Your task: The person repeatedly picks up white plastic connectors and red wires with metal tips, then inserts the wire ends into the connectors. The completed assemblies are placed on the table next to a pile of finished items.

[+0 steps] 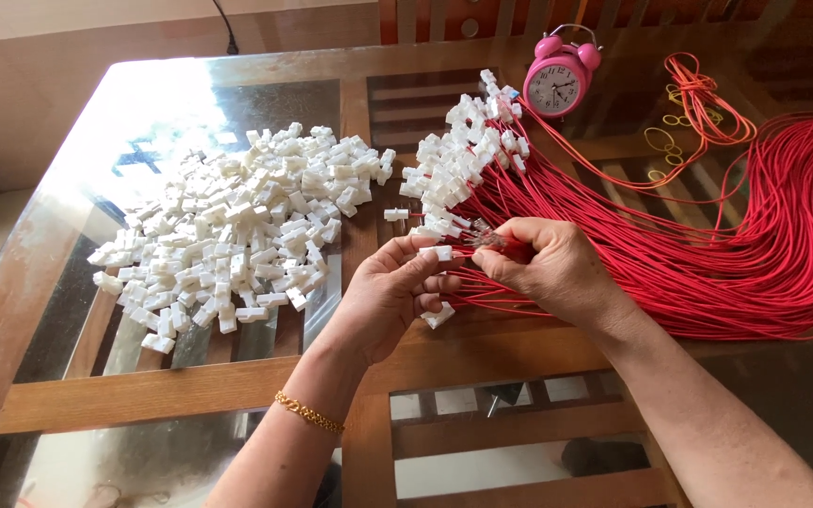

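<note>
L hand (390,292) pinches white connector (441,253); R hand (549,263) grip clamped on red wire (491,246), over glass desk (181,103) w/ loose connector pile (237,226).

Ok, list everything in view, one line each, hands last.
loose connector housings: a large pile, white, table's left half
wired connector housings: a cluster, white, centre, on wire ends
wires: a big looped bundle, red, right side
alarm clock: one, pink, far edge
rubber bands: several, yellow, right of the clock
table: one, glass top on wood frame
bracelet: one, gold, left wrist
left hand: pinches a white housing
right hand: pinches wire ends
</note>
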